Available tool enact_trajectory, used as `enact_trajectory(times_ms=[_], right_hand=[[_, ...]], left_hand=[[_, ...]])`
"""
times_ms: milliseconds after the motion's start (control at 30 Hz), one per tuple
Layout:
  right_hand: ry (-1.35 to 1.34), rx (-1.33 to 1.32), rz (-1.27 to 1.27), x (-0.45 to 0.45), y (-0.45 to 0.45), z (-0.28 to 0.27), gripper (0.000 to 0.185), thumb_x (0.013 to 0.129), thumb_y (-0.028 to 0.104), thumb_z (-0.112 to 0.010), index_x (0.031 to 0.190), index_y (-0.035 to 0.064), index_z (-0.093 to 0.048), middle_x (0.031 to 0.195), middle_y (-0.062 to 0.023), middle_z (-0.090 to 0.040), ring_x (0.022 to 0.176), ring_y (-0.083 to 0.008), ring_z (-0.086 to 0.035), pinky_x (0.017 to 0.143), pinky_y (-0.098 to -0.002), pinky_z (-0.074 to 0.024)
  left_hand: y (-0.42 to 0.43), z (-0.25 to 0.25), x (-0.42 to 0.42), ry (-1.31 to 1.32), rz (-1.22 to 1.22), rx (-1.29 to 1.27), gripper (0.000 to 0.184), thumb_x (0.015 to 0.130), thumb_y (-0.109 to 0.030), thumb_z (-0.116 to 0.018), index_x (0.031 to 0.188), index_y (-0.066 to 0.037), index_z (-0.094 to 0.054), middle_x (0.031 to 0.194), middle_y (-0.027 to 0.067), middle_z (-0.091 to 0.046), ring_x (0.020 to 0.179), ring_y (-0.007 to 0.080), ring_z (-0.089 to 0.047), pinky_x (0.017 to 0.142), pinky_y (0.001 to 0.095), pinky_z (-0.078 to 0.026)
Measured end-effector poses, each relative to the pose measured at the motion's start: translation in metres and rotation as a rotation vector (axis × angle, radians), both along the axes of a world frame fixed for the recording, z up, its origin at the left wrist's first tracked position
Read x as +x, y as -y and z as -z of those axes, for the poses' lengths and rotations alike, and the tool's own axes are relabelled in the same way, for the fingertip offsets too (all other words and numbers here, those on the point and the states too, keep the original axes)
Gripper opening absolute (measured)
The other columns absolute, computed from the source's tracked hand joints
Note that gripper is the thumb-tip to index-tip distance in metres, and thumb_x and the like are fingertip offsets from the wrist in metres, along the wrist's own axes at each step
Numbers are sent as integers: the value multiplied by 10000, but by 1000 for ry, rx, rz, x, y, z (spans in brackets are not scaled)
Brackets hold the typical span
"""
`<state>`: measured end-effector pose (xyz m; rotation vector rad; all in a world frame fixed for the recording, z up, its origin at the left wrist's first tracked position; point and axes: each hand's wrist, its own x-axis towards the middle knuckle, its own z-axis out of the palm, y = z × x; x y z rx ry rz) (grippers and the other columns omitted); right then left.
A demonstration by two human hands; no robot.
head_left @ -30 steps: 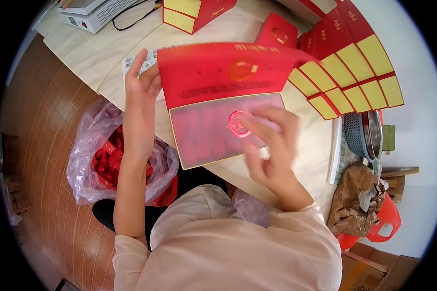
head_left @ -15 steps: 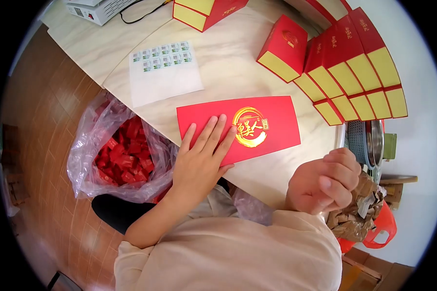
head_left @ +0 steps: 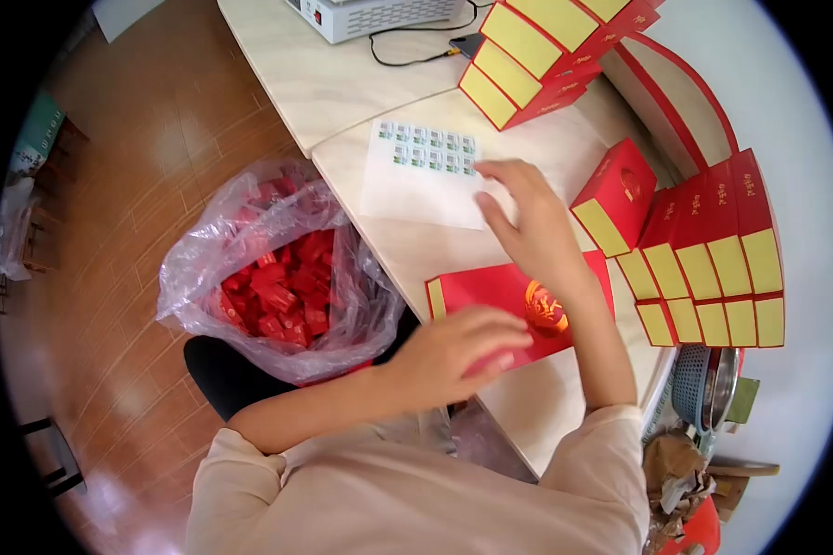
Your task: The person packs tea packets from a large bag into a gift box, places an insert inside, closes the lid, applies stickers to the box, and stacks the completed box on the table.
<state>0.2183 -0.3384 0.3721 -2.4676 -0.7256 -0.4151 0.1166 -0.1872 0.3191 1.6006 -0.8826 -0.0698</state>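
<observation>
A red gift box (head_left: pixel 481 287) with a gold round emblem lies flat near the table's edge in the head view. Over its front left part hovers my left hand (head_left: pixel 458 356), fingers stretched out and slightly blurred; whether it touches the box I cannot tell. My right hand (head_left: pixel 529 217) reaches across the box to a white sheet of stickers (head_left: pixel 416 199). Its thumb and index finger are apart, the index tip at the right end of the lower sticker row. No sticker shows between its fingers. The right forearm hides part of the box.
Stacked red-and-yellow boxes stand at the right (head_left: pixel 713 231) and at the back (head_left: pixel 537 46). A white device (head_left: pixel 370 20) with a black cable sits at the far edge. Left of the table, a clear plastic bag (head_left: pixel 204 305) holds many small red packets. A blue basket (head_left: pixel 690 384) is at right.
My left hand has lifted off the box's face. My right hand, a loose fist near my body before, has moved forward to the sticker sheet and opened. The view has shifted left.
</observation>
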Motion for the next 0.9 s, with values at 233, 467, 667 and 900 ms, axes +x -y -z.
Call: enact_trajectory(times_ms=[233, 467, 667, 900], right_hand=[[-183, -222, -172, 113, -33, 90, 536, 814, 319, -655, 1234, 8, -535, 1237, -190, -537, 1153, -359, -490, 961, -401, -420], [-237, -375, -69, 120, -35, 113, 657, 852, 460, -572, 1355, 57, -442, 1454, -177, -341, 1343, -339, -322, 1084, -408, -299], [-176, -291, -28, 121, -40, 105, 509, 836, 402, -608, 1218, 66, -587, 1356, -163, -476, 1233, -323, -463, 949, -406, -450], [-125, -156, 31, 118, -49, 103, 334, 791, 316, -645, 987, 45, -656, 1112, -141, -624, 1038, -315, -578, 822, -413, -500]], left_hand=[[-53, 42, 97, 228, -705, 316, 373, 851, -82, -566, 1220, -36, -537, 1250, 151, -529, 1186, 315, -482, 997, 410, -373], [-61, 83, 117, 320, -687, 678, 438, 897, -120, -492, 1325, -40, -450, 1385, 107, -435, 1323, 277, -361, 1103, 474, -224], [-51, 83, 127, 326, -678, 685, 445, 903, -130, -482, 1339, -50, -444, 1394, 99, -425, 1325, 271, -356, 1105, 475, -211], [-49, 83, 124, 374, -718, 683, 441, 893, -158, -504, 1318, -45, -464, 1371, 104, -437, 1316, 249, -362, 1098, 472, -218]])
